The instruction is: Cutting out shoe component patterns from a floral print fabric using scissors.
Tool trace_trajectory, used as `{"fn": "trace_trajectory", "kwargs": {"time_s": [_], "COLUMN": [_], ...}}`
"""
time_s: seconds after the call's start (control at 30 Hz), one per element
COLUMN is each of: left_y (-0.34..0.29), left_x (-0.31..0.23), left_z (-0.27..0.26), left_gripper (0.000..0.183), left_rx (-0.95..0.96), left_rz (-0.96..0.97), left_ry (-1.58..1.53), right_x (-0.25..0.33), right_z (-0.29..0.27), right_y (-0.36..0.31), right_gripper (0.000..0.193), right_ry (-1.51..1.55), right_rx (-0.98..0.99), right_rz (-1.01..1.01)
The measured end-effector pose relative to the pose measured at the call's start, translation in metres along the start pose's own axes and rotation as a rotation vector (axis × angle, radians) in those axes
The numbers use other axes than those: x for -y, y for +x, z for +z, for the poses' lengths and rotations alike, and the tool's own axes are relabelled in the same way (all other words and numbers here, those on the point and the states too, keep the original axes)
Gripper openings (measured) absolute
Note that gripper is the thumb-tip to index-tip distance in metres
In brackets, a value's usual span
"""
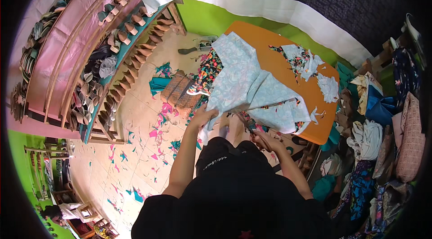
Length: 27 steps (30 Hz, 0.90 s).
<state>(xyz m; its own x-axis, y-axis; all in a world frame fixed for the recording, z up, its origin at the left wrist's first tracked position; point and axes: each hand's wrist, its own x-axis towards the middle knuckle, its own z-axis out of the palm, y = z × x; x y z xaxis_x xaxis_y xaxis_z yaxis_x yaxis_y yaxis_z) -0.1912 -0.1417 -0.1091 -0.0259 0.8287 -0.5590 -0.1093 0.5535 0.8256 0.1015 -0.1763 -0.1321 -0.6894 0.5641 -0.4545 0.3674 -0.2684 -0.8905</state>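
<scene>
A large piece of floral fabric [243, 72] hangs over the near left edge of an orange table [270, 36], its pale bluish underside facing up. Black, red and yellow print shows where its edges turn over. My left hand [204, 117] is closed on the fabric's near left edge, holding it out from the table. In my right hand [263, 141], at the near edge of the cloth, is a pair of dark scissors [246, 121], pointing up and left toward the fabric. The blades are partly lost against the cloth and shadow. Cut floral scraps [299, 61] lie on the table's right part.
Pink and teal scraps [155, 135] litter the tiled floor. A brown woven bundle [177, 90] lies left of the table. Shoe racks [130, 36] stand at left, and piled fabrics [366, 140] crowd the right. A person [54, 212] is at far lower left.
</scene>
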Motion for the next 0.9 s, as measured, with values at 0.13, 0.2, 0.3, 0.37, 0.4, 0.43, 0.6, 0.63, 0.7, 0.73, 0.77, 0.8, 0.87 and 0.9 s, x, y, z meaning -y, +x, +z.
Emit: {"fn": "trace_trajectory", "kwargs": {"time_s": [0.13,0.2,0.3,0.37,0.4,0.43,0.6,0.63,0.7,0.73,0.77,0.8,0.87,0.9], "left_y": [0.021,0.034,0.069,0.084,0.090,0.106,0.157,0.167,0.182,0.193,0.204,0.214,0.223,0.228], "left_x": [0.006,0.002,0.005,-0.008,-0.012,-0.005,-0.002,-0.005,-0.005,-0.004,-0.003,-0.002,-0.013,-0.017], "left_z": [-0.003,0.001,0.012,0.021,0.024,0.025,0.043,0.046,0.051,0.052,0.055,0.055,0.069,0.077], "left_gripper": [0.026,0.019,0.021,0.018,0.016,0.012,0.006,0.006,0.004,0.004,0.006,0.007,0.011,0.012], "left_rx": [-0.033,0.001,0.046,0.098,0.124,0.152,0.305,0.361,0.418,0.433,0.415,0.395,0.462,0.455], "left_rz": [0.044,0.102,0.114,0.108,0.099,0.245,0.216,0.172,0.142,0.135,0.087,0.038,0.009,0.018], "left_ry": [-0.042,0.089,0.043,0.087,0.114,0.102,-0.008,-0.063,-0.121,-0.114,-0.171,-0.229,-0.229,-0.248], "right_x": [-0.006,-0.010,-0.030,-0.024,-0.007,0.001,0.032,0.036,0.043,0.050,0.057,0.065,0.054,0.050], "right_z": [-0.003,-0.011,-0.030,-0.036,-0.031,-0.030,-0.050,-0.058,-0.071,-0.078,-0.085,-0.092,-0.112,-0.121], "right_y": [0.008,0.033,0.077,0.087,0.089,0.097,0.121,0.124,0.129,0.133,0.135,0.138,0.144,0.148], "right_gripper": [0.062,0.073,0.059,0.043,0.042,0.044,0.048,0.048,0.054,0.054,0.058,0.062,0.064,0.064], "right_ry": [0.107,0.182,0.202,-0.086,-0.285,-0.228,-0.001,0.030,-0.008,0.000,-0.014,-0.029,-0.037,-0.057], "right_rx": [-0.410,-0.583,-0.936,-0.991,-1.011,-1.007,-1.197,-1.172,-1.181,-1.195,-1.192,-1.186,-1.223,-1.251], "right_rz": [-0.254,-0.106,-0.471,-0.277,-0.203,-0.209,-0.042,0.022,0.124,0.132,0.161,0.190,0.203,0.177]}}
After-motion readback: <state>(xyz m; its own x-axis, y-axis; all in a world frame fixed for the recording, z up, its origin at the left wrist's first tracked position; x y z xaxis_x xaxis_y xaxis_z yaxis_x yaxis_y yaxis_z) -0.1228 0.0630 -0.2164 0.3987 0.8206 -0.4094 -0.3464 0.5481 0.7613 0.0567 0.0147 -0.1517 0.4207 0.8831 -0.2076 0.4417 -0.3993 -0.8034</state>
